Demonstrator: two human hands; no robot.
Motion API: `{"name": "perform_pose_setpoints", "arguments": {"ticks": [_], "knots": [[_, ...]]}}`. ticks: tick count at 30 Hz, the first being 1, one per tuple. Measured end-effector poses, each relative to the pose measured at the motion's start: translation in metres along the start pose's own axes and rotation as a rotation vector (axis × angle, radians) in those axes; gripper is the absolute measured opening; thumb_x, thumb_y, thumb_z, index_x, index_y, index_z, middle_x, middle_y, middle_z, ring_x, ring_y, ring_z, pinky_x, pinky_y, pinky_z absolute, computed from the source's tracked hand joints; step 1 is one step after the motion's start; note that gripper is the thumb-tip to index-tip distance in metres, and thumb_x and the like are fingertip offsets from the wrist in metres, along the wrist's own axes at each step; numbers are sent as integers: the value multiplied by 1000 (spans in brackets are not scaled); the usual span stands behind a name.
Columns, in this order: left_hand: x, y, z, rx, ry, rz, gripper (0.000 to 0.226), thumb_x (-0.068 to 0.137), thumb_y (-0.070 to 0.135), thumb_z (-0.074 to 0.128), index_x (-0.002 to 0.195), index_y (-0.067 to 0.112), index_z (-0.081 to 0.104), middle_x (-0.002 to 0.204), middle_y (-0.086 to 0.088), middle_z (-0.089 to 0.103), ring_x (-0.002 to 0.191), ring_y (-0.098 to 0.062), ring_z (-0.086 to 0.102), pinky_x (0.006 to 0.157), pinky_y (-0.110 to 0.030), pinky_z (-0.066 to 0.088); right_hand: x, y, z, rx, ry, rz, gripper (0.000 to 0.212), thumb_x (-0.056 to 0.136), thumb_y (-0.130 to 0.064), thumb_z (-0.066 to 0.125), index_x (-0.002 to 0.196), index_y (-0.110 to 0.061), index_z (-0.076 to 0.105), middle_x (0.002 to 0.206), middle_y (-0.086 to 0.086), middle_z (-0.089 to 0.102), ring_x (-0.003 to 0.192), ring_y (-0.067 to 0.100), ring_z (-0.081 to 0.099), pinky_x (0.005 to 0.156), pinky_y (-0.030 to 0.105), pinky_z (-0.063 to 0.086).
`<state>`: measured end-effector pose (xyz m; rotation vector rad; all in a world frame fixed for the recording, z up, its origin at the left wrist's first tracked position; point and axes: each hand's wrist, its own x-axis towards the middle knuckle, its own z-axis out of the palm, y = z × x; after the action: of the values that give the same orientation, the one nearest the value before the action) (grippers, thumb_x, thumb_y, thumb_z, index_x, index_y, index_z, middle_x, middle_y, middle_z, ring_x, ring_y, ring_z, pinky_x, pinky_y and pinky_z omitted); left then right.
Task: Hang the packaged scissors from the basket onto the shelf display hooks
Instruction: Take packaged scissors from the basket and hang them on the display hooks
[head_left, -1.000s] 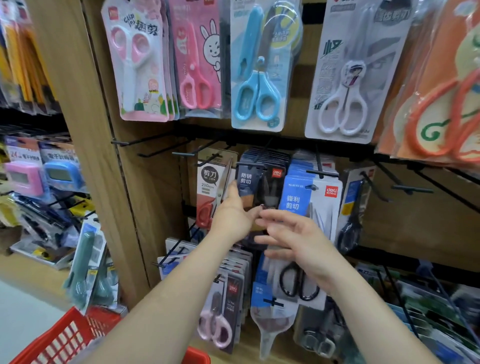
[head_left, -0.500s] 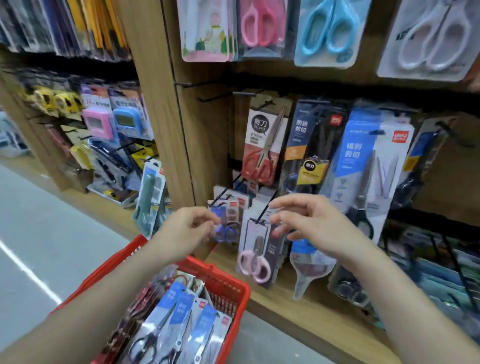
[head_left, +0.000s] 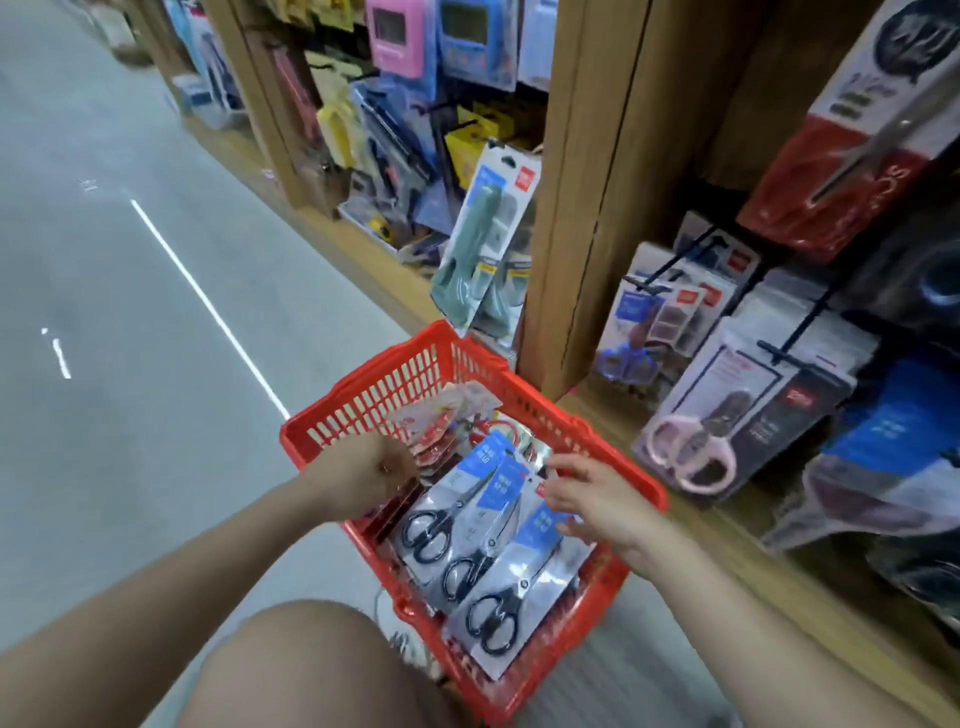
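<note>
A red plastic basket (head_left: 363, 387) stands on the floor in front of the shelf. In it lie three overlapping packs of black-handled scissors with blue labels (head_left: 480, 525), and red-and-white packs (head_left: 441, 423) at the far side. My left hand (head_left: 363, 475) reaches into the basket's left side with its fingers curled down by the red-and-white packs; the fingertips are hidden. My right hand (head_left: 589, 496) hovers with fingers spread over the top of the blue-labelled packs, touching the rightmost one. Black display hooks (head_left: 670, 265) with hanging packs stick out of the shelf at right.
A wooden upright (head_left: 587, 182) separates two shelf bays. A pack of pink-handled scissors (head_left: 727, 431) hangs low on a hook (head_left: 808, 319), close to the basket's right rim. A green tool pack (head_left: 483, 244) hangs beyond the basket. My knee (head_left: 311, 670) is at bottom centre; grey floor (head_left: 130, 338) lies left.
My view has swung down from the shelf to the basket. Both hands dropped from the hanging packs into the basket, left by the red-and-white packs, right over the blue-labelled ones.
</note>
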<state>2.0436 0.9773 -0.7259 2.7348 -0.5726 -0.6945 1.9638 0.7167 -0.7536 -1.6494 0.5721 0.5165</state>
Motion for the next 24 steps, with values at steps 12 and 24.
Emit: {"name": "perform_pose_setpoints", "arguments": {"ticks": [12,24], "knots": [[127,5,125,-111,-19,0,97,80,42,78,153,9,24,147,-15,46,131,-35,47,105,-42,42,125,101,8,-836,55,104,66,70,-43,66,128,-29,39,121,8,59,110,32,59,89,39,50],[116,24,127,-564,-100,15,12,86,30,76,96,25,70,92,4,76,87,-17,72,84,-41,57,99,44,-25,-499,66,-91,47,68,-14,89,109,-25,69,103,-5,70,100,17,64,93,34,51]]}}
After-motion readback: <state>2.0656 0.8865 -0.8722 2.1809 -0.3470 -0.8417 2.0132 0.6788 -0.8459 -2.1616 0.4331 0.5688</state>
